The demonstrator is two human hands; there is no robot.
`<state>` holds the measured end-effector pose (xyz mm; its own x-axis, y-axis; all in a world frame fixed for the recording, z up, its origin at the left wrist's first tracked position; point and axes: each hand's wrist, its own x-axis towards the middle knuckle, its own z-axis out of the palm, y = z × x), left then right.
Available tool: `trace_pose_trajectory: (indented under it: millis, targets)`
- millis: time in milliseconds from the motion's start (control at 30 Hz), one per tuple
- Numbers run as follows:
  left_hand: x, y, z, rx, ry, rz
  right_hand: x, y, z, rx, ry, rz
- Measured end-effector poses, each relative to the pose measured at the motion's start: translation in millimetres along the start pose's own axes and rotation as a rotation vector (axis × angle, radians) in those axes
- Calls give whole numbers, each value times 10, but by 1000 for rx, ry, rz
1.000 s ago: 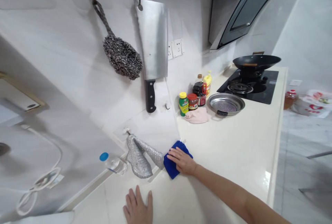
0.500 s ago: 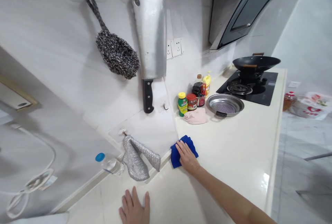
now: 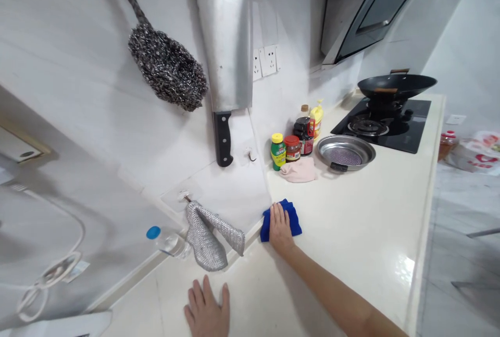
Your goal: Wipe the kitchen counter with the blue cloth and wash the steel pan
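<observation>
Blue cloth [image 3: 295, 221] on table [image 3: 359, 227], by foot of wall [image 3: 234, 186]. Right hand [image 3: 281, 227] lies palm down on top of it, fingers stretched out. Left hand [image 3: 209, 308] spread wide on table, between 7 and 8 o'clock from cloth. Silver rag [image 3: 211, 248] hangs at 9 o'clock, big knife [image 3: 228, 50] at 11, pink rag [image 3: 299, 170] at 1, pan [image 3: 346, 153] beside pink rag.

The cloth [image 3: 295, 221] lies on the tabletop [image 3: 351, 212] beside the wall [image 3: 238, 183], under the right grip [image 3: 280, 225]. The left grip [image 3: 209, 310] rests nearer, to the left. Beyond the cloth lies the rag [image 3: 300, 170] (bottles [image 3: 278, 153] directly behind, pan [image 3: 346, 155] to its right). The wok [image 3: 412, 87] sits on the hob [image 3: 410, 136], farther back. The cleaver [image 3: 227, 40] hangs right of the scourer [image 3: 167, 69].
</observation>
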<state>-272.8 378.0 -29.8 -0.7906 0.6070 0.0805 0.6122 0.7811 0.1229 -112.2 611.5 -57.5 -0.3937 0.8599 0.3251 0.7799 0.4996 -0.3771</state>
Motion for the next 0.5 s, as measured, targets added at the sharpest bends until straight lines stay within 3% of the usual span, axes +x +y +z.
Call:
trace_pose_trajectory:
  millis: [167, 333, 500]
  targets:
    - [-2, -20, 28, -7, 5, 5, 118, -76, 3, -17, 68, 76]
    - [1, -72, 146, -8, 72, 24, 328, -91, -172, -62, -53, 152]
    - [10, -72, 150, -20, 60, 8, 387, 96, -383, -24, -165, 56]
